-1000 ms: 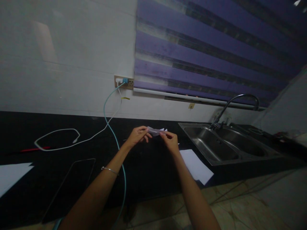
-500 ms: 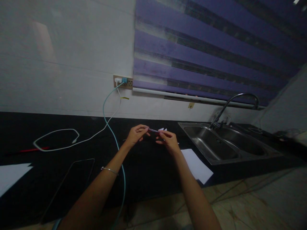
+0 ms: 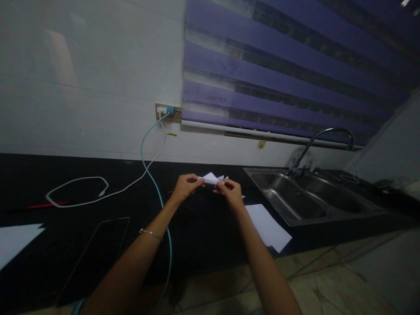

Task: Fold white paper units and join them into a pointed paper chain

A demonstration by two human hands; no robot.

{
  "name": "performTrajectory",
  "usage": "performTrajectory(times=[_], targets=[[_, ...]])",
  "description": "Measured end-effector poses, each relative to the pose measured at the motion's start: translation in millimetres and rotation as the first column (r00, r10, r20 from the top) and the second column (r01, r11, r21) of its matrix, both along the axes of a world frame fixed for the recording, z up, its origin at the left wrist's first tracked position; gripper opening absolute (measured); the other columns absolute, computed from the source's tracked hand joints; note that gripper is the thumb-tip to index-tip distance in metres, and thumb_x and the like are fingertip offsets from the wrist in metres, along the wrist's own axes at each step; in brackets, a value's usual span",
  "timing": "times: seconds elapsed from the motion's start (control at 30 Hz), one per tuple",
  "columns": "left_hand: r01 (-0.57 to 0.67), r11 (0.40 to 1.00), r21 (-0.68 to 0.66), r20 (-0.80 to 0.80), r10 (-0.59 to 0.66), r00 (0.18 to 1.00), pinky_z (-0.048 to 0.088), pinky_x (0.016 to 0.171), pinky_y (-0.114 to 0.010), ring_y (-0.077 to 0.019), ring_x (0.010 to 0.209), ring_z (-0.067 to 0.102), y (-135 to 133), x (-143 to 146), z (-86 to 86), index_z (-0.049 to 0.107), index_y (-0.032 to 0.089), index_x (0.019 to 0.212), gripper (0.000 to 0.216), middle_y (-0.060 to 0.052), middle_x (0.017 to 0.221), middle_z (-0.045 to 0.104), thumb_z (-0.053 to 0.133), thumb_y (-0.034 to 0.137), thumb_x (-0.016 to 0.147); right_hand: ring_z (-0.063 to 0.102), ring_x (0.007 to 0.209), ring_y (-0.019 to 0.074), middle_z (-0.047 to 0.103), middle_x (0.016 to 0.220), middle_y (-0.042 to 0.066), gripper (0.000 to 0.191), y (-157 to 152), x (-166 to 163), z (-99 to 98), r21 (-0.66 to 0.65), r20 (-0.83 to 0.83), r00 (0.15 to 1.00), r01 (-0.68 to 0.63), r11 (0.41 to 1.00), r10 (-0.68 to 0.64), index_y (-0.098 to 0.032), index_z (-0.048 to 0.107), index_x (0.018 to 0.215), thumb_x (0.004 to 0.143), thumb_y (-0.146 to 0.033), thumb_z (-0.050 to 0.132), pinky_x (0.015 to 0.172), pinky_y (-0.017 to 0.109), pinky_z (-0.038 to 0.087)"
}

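Between my hands is a small folded piece of white paper [image 3: 210, 178], held up above the black countertop [image 3: 200, 236]. It has a pointed top and a straight folded band along its lower edge. My left hand [image 3: 186, 186] pinches its left end, and my right hand [image 3: 230, 191] pinches the right end. Just behind my right fingers, small white paper points [image 3: 225, 177] show; the rest of them is hidden. White paper sheets [image 3: 267, 226] lie on the counter beside my right forearm.
On the right, a double steel sink [image 3: 290, 197] with a tall faucet [image 3: 310, 144] is set into the counter. A teal cable [image 3: 154, 181] runs from the wall outlet [image 3: 177, 114] under my left arm. A white cable [image 3: 78, 203], red pen-like stick [image 3: 41, 205] and more paper [image 3: 16, 240] lie left.
The folded paper has turned from nearly edge-on to showing its pointed face. Both hands keep their grip in almost the same place.
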State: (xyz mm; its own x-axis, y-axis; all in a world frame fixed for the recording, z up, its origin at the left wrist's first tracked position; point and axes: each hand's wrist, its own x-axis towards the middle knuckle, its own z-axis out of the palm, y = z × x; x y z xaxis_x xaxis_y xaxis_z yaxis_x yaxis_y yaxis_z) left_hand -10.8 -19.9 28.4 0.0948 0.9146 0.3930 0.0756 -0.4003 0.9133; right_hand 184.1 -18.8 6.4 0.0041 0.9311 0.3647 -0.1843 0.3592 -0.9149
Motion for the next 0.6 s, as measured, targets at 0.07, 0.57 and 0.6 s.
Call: performTrajectory(times=[0.07,0.57,0.6], targets=[[0.000,1.000,0.005,-0.003,0.000,1.000,0.033,0.039,-0.018,-0.0066,0.042,0.047,1,2,-0.6,0.063,0.012,0.067,0.027,-0.002,0.061,0.066,0.068,0.038,0.071,0.064,0.071,0.0193,0.066,0.079,0.004,0.028,-1,-1,0.5,0.015,0.025,1.000,0.016,1.000,-0.016,-0.015,0.067,0.077,0.064,-0.038,0.075,0.064,0.037,0.060],[0.015,0.997,0.081,0.128,-0.025,0.991,0.047,0.054,-0.020,-0.0111,0.055,0.062,18,9,-19.4,0.043,0.019,0.085,0.033,0.004,0.066,0.060,0.070,0.033,0.070,0.065,0.060,0.0139,0.066,0.081,0.001,0.039,-3,0,3.0,0.032,0.040,0.999,-0.037,0.999,0.036,-0.021,0.051,0.096,0.067,-0.034,0.073,0.059,0.029,0.058],[0.010,0.996,0.084,0.126,-0.020,0.992,0.046,0.053,-0.020,-0.0112,0.055,0.062,16,9,-18.6,0.044,0.019,0.086,0.033,0.004,0.066,0.061,0.070,0.033,0.071,0.065,0.060,0.0140,0.066,0.079,0.000,0.040,-3,0,3.1,0.022,0.038,0.999,-0.038,0.999,0.037,-0.021,0.051,0.096,0.066,-0.034,0.074,0.059,0.029,0.058]])
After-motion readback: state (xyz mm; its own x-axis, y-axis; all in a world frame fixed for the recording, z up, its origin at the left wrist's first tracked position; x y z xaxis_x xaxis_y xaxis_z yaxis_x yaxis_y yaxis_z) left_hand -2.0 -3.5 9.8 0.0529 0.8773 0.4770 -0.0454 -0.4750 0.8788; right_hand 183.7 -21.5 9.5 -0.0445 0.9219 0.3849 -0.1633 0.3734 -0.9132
